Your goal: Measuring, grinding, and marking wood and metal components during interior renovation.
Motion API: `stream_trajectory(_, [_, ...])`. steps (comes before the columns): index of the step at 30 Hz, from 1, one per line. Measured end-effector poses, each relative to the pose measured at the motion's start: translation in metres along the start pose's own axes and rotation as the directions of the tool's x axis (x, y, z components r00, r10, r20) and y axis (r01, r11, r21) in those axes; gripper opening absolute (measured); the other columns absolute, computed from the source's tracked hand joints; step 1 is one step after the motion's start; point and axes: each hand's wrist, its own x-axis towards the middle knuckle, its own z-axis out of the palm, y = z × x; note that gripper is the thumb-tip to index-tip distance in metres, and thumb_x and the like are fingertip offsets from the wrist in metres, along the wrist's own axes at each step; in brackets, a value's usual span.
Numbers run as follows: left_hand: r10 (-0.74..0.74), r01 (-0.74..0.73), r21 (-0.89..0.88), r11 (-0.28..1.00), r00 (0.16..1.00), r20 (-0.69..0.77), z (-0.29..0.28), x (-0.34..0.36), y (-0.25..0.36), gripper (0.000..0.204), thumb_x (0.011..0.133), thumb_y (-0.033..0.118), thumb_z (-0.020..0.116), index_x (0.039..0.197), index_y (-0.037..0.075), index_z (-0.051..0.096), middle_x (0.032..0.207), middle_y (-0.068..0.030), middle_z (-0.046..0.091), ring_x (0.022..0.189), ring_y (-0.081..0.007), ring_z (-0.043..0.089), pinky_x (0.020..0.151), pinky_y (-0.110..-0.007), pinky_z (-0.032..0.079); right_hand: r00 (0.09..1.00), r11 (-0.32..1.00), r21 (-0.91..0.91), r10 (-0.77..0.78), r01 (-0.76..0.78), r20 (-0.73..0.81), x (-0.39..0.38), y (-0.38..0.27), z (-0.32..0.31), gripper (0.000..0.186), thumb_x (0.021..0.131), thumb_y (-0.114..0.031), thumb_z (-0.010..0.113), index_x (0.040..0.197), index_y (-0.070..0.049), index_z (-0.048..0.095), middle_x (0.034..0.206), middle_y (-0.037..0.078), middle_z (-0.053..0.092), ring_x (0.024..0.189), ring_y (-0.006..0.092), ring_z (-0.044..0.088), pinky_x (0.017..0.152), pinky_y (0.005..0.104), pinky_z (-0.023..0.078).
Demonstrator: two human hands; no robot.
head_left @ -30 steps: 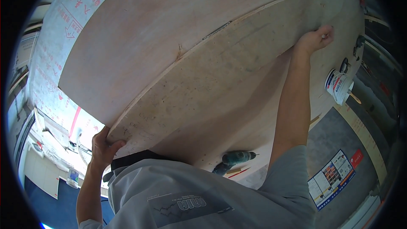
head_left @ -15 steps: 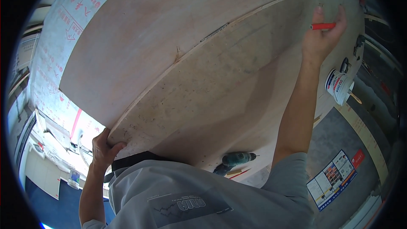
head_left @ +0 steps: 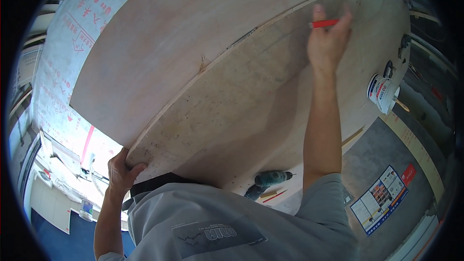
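Observation:
A large plywood sheet (head_left: 140, 58) lies across the wooden worktable (head_left: 232, 111), its near edge running slantwise from lower left to upper right. My left hand (head_left: 122, 170) grips the sheet's near-left corner, with the thumb stretched along the table side. Out over the table at the upper right, my right hand (head_left: 328, 43) holds a thick red pencil (head_left: 325, 23) crosswise between thumb and fingers. The hand is a little blurred, and just short of the sheet's edge. Whether it touches the table I cannot tell.
A green cordless drill (head_left: 273, 179) lies near my body, beside a thin red stick (head_left: 274, 196). At the table's right edge stands a white bucket (head_left: 382, 94) with a brush handle (head_left: 402, 106) sticking out. A printed sheet (head_left: 379, 200) lies on the floor at right.
My right hand has moved left toward the sheet's edge, carrying the red pencil. My left hand keeps its grip on the corner.

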Motion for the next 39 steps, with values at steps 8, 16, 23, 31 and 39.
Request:
stream_trajectory(8, [-0.006, 0.013, 0.121, 0.993, 0.998, -0.057, -0.002, -0.001, -0.001, 0.064, 0.073, 0.02, 0.087, 0.128, 0.002, 0.06, 0.093, -0.0226, 0.072, 0.084, -0.0327, 0.074, 0.075, -0.039, 0.057, 0.989, 0.985, -0.092, 0.148, -0.146, 0.007, -0.03, -0.016, 0.026, 0.066, 0.093, -0.038, 0.068, 0.138, 0.0, 0.038, 0.14, 0.027, 0.049, 0.133, 0.0424, 0.045, 0.114, 0.0612, 0.025])
stream_trajectory(16, [0.369, -0.23, 0.324, 0.918, 0.795, -0.481, 0.007, -0.005, 0.02, 0.071, 0.072, 0.023, 0.087, 0.123, 0.002, 0.043, 0.115, -0.014, 0.044, 0.109, -0.0312, 0.042, 0.093, -0.046, 0.034, 0.962, 0.948, -0.176, 0.247, -0.265, -0.115, -0.081, -0.057, 0.02, 0.059, 0.093, -0.03, 0.068, 0.136, -0.001, 0.04, 0.148, 0.024, 0.043, 0.141, 0.042, 0.037, 0.112, 0.0653, 0.024])
stream_trajectory(23, [0.799, -0.698, 0.436, 0.568, 0.596, -0.086, -0.007, 0.153, 0.18, 0.034, 0.091, 0.007, 0.06, 0.125, 0.01, 0.065, 0.119, -0.0113, 0.061, 0.115, -0.0299, 0.05, 0.098, -0.043, 0.034, 0.954, 0.915, -0.271, 0.281, -0.299, -0.103, -0.084, -0.058, 0.024, 0.054, 0.094, -0.032, 0.065, 0.136, -0.005, 0.045, 0.149, 0.017, 0.045, 0.134, 0.0363, 0.045, 0.115, 0.0577, 0.025])
stream_trajectory(31, [0.858, -0.769, 0.585, 0.259, 0.461, 0.226, 0.003, 0.237, 0.247, 0.047, 0.091, 0.002, 0.057, 0.133, 0.024, 0.064, 0.114, -0.0065, 0.056, 0.113, -0.0248, 0.049, 0.097, -0.043, 0.03, 0.95, 0.927, -0.214, 0.294, -0.31, -0.103, -0.084, -0.058, 0.025, 0.054, 0.095, -0.037, 0.065, 0.135, -0.005, 0.047, 0.151, 0.018, 0.044, 0.143, 0.037, 0.037, 0.115, 0.0607, 0.024])
stream_trajectory(39, [0.845, -0.735, 0.676, 0.044, 0.389, 0.368, -0.007, 0.239, 0.25, 0.05, 0.085, 0.009, 0.062, 0.131, 0.028, 0.065, 0.11, 0.0011, 0.055, 0.107, -0.0182, 0.053, 0.091, -0.045, 0.033, 0.955, 0.934, -0.209, 0.268, -0.291, -0.131, -0.082, -0.056, 0.028, 0.054, 0.094, -0.036, 0.065, 0.135, -0.006, 0.048, 0.15, 0.018, 0.046, 0.141, 0.0375, 0.038, 0.114, 0.0613, 0.025])
